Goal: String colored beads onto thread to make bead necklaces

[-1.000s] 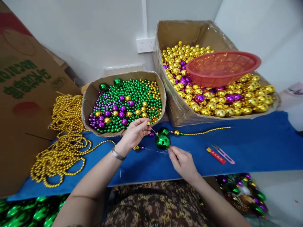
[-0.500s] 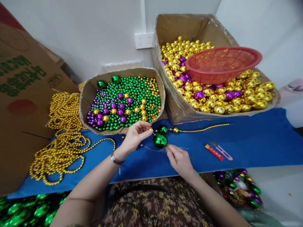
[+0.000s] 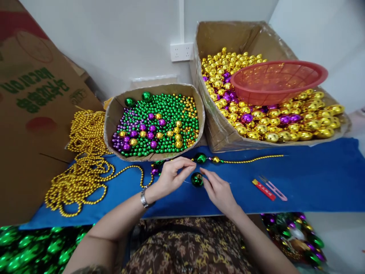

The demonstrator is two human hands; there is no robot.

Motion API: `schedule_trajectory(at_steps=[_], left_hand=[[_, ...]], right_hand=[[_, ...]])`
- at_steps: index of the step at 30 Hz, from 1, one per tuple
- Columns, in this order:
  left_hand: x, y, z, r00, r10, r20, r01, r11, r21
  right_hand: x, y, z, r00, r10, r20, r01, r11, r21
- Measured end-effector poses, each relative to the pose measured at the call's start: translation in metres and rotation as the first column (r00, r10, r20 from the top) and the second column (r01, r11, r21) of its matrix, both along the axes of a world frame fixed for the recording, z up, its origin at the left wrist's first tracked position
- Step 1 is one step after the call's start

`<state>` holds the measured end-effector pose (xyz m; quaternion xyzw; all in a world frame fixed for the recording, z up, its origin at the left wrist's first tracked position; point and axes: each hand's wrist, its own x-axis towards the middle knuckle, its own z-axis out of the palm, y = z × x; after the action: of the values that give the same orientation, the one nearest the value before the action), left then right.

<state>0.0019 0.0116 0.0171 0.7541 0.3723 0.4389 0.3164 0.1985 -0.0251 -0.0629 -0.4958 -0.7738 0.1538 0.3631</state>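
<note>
My left hand (image 3: 177,176) is closed in a pinch, its fingertips just above a shiny green ball (image 3: 197,179); what it pinches is too small to make out. My right hand (image 3: 218,190) is also closed, its thumb and forefinger beside the ball's right side, and its hold is hidden. A thin pale thread (image 3: 186,182) shows left of the ball. Behind my hands, a bead strand lies along the cloth, with a large green bead (image 3: 200,158), a gold bead (image 3: 216,160) and a string of small gold beads (image 3: 253,159). A purple bead (image 3: 154,171) lies by my left wrist.
A cardboard box (image 3: 154,155) of small green, purple and gold beads stands behind my left hand. A larger box (image 3: 219,140) of gold beads holds a red basket (image 3: 279,91). Gold bead chains (image 3: 85,175) heap at left. Pink thread snips (image 3: 273,188) and a red packet (image 3: 264,189) lie right.
The view has shifted, so the scene sits farther right. My hands have come closer together, and the green ball now hangs lower between them, below my left fingertips.
</note>
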Motion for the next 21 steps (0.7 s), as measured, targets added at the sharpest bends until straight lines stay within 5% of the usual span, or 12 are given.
schedule_trajectory(at_steps=[6,9,12,14,16,18,21], left_hand=[[-0.011,0.011,0.025,0.994,-0.096,-0.043,0.096,0.995,0.018],[-0.041,0.04,0.022,0.937,0.12,-0.328,-0.103,0.992,0.069],[-0.073,0.071,0.009,0.61,0.404,-0.681,-0.354,0.908,0.222],[-0.086,0.086,-0.001,0.418,0.388,-0.822,-0.386,0.894,0.226],[-0.093,0.093,-0.01,0.357,0.329,-0.874,-0.395,0.901,0.178],[-0.095,0.093,-0.014,0.439,0.322,-0.839,-0.42,0.899,0.125],[-0.087,0.083,-0.011,0.791,0.346,-0.505,-0.448,0.889,-0.092]], right_hand=[[-0.019,0.007,0.017,0.975,0.106,-0.193,-0.1,0.994,0.04],[-0.014,0.004,0.013,0.974,0.092,-0.205,-0.097,0.995,-0.016],[-0.01,0.002,0.009,0.977,0.08,-0.199,-0.095,0.993,-0.066],[-0.011,0.002,0.007,0.977,0.077,-0.197,-0.094,0.992,-0.079],[-0.012,0.002,0.007,0.978,0.083,-0.19,-0.1,0.992,-0.082],[-0.014,0.002,0.008,0.981,0.086,-0.173,-0.103,0.991,-0.09],[-0.016,-0.001,0.012,0.987,0.068,-0.143,-0.083,0.992,-0.099]])
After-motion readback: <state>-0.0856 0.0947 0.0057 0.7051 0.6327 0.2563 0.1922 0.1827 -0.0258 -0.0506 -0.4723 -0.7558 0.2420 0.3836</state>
